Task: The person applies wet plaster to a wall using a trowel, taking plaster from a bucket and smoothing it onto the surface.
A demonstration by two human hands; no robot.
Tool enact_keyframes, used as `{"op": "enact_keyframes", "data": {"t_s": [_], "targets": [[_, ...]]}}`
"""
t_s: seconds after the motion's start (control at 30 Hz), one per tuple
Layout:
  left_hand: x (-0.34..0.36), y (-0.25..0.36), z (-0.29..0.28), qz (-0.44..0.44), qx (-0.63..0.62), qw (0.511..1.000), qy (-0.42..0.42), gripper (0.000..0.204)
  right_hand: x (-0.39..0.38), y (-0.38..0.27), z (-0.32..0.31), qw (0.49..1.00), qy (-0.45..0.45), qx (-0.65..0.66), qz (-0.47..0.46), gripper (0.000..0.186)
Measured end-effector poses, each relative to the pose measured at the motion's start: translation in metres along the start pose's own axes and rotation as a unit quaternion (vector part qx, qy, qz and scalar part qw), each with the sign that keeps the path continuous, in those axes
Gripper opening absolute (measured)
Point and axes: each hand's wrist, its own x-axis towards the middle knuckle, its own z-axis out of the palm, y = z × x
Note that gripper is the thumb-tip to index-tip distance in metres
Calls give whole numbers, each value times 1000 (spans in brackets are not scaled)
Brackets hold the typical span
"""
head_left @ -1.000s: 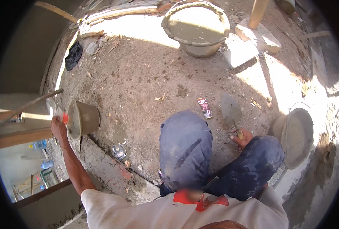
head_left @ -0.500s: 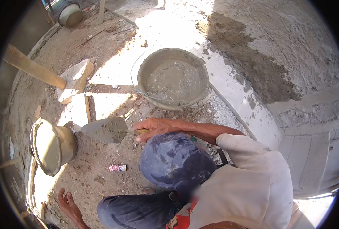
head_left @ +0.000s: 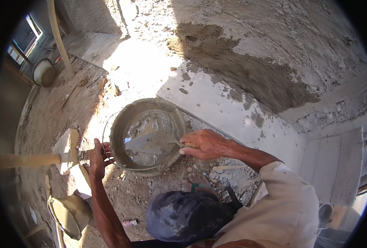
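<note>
A round mortar tub [head_left: 119, 111] holds wet grey mortar [head_left: 155, 118] with a shiny, watery surface. My right hand [head_left: 208, 144] is wrapped round the handle of a trowel [head_left: 148, 142] at the tub's right rim. The trowel's broad blade lies over the mortar inside, pointing left. At the tub's left side is my left hand [head_left: 98, 160], fingers apart, by the thin wire handle [head_left: 103, 133]. Whether its fingertips touch the tub wall I cannot tell.
A mortar-stained bucket [head_left: 74, 211] stands at the lower left, below a wooden post [head_left: 28, 160] and a pale block [head_left: 65, 144]. Another tub [head_left: 44, 73] sits far left. Beyond is a rough wall [head_left: 282, 37] with a wet mortar patch [head_left: 233, 58]. A can [head_left: 129, 223] lies on the ground.
My right hand has carried the trowel from beside the bucket to over the mortar tub. My left hand has come up from the lower left to the tub's left side. The view has shifted.
</note>
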Motion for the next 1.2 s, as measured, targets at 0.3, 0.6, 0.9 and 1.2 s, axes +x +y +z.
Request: {"op": "enact_keyframes", "data": {"t_s": [0.3, 0.6, 0.9, 1.2], "targets": [[17, -25, 68, 115, 10, 963, 243, 57, 57, 21, -87, 943, -65, -318, 76, 36], [-3, 32, 146, 201, 22, 952, 230, 49, 136, 82, -48, 928, -138, -328, -105, 33], [-9, 30, 135, 223, -52, 953, 199, 45, 84, 26, -19, 927, -110, -349, -79, 20], [-4, 5, 112, 188, -91, 957, 203, 47, 38, -14, -56, 900, -122, -418, -3, 31]]}}
